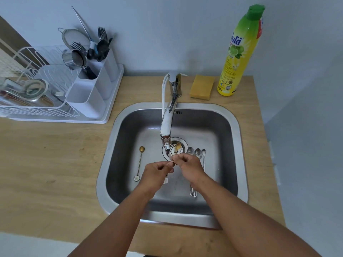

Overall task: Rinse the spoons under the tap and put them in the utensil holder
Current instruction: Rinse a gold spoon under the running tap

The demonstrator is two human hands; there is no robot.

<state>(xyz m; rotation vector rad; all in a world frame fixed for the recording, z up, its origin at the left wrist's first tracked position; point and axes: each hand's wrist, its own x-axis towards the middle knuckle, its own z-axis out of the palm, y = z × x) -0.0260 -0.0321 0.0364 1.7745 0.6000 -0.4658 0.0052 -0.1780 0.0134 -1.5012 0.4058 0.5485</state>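
Steel spoons (197,154) beside hands, sponge (202,87) (yellow) behind

The square steel sink (225,130) has a brushed, slightly dull finish, while the chrome tap (168,125) is properly shiny. The pale wood-grain table (55,164) looks matt and smooth. The white utensil holder (89,97) is smooth plastic, the yellow sponge (202,87) looks rough, and the green-yellow detergent bottle (239,52) is glossy plastic.

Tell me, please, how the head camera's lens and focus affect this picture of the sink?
Head view: wide-angle bending curves the counter edges and leans the dish soap bottle inward; soft daylight, faint shadows; sink rim gleams mildly; both hands' fingers and the gold spoon look slightly blurred.
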